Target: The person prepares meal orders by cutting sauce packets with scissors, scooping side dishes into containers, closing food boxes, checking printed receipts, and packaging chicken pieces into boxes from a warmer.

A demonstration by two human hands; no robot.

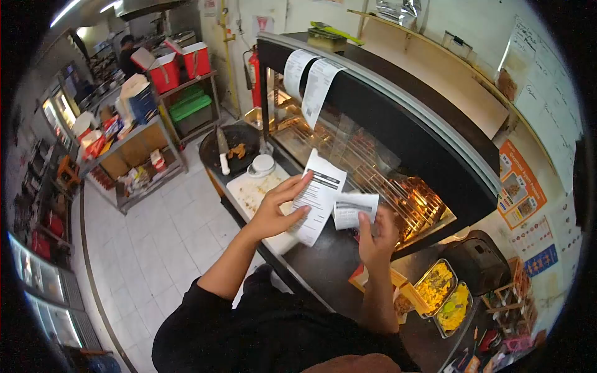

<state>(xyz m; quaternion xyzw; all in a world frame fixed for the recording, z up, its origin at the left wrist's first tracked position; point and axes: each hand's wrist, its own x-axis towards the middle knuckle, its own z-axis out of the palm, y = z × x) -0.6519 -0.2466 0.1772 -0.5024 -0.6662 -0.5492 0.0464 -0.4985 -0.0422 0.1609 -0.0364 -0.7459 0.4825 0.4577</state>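
White floor tiles (155, 248) are covering the left of this kitchen, with a bulky red box (165, 71) standing on a metal-framed bench (214, 93) behind. Rightward, a round black pan (210, 148) is holding a white-handled knife (224, 163), and a stained white board (239, 193) is lying beside it. Over the board, the left hand (277, 208) is curving half-open, thumb and forefinger gripping the left edge of a long white printed slip (320, 208). Just beside, a shorter white printed slip (356, 208) is being pinched by the nearly closed right hand (376, 239), thumb in front; whether the slips are joined, I cannot tell. The step in hand seems to be reading or comparing them; parting with either would be calling for a loosened thumb. Close ahead, a black-framed glass display case (398, 149) is limiting forward reach, and two metal trays of yellow food (457, 311) are crowding the right.
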